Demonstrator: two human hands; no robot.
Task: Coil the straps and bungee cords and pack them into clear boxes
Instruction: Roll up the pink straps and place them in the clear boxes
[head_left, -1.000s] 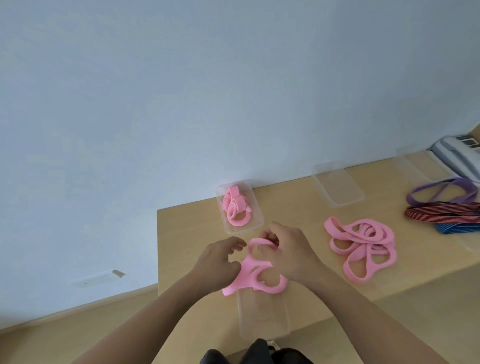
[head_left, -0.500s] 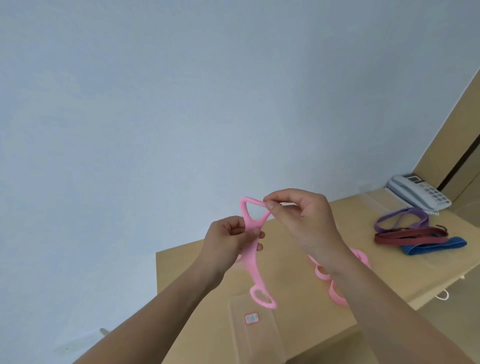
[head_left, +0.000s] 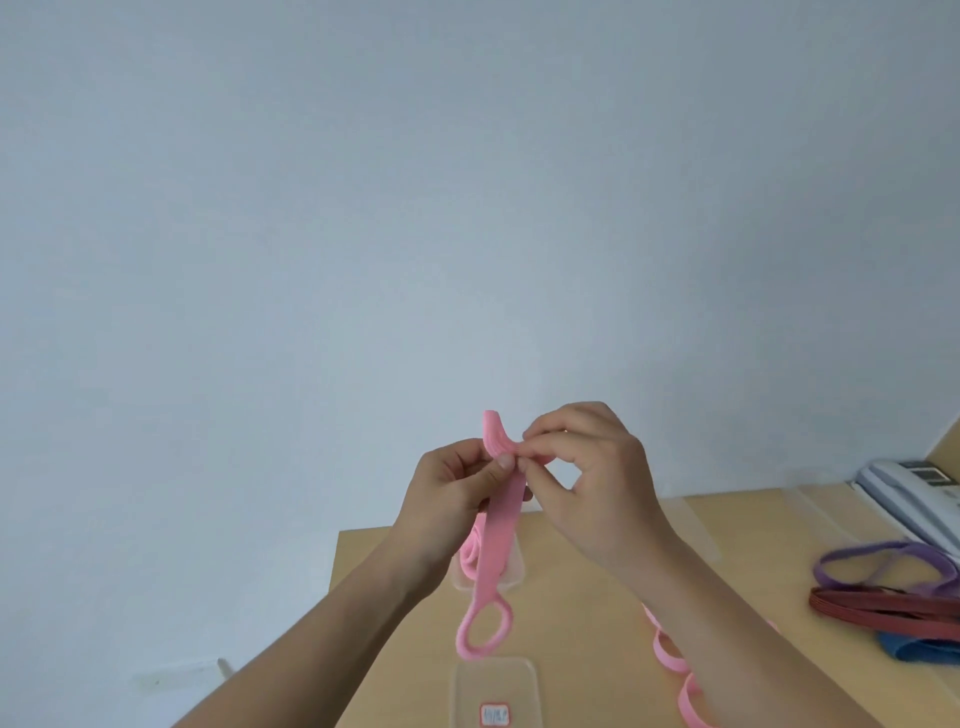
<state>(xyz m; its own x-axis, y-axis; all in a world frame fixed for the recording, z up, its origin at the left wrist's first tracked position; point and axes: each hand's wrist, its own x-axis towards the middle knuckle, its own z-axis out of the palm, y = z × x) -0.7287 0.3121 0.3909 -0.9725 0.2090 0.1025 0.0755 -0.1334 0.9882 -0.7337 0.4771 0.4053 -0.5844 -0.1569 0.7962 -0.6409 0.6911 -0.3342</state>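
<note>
Tightly, both hands (head_left: 452, 488) (head_left: 592, 483) on pink strap (head_left: 498, 540)

No text can be read anywhere. A small white sticker (head_left: 494, 715) with a red border sits on the clear box (head_left: 514, 680) at the near edge of the table (head_left: 597, 613). Faint marks show inside the border, too blurred to make out as letters or numbers. At the table's far right corner a pale telephone (head_left: 904, 501) carries a dark display (head_left: 930, 475) and rows of keys. Nothing on either is legible.
</note>
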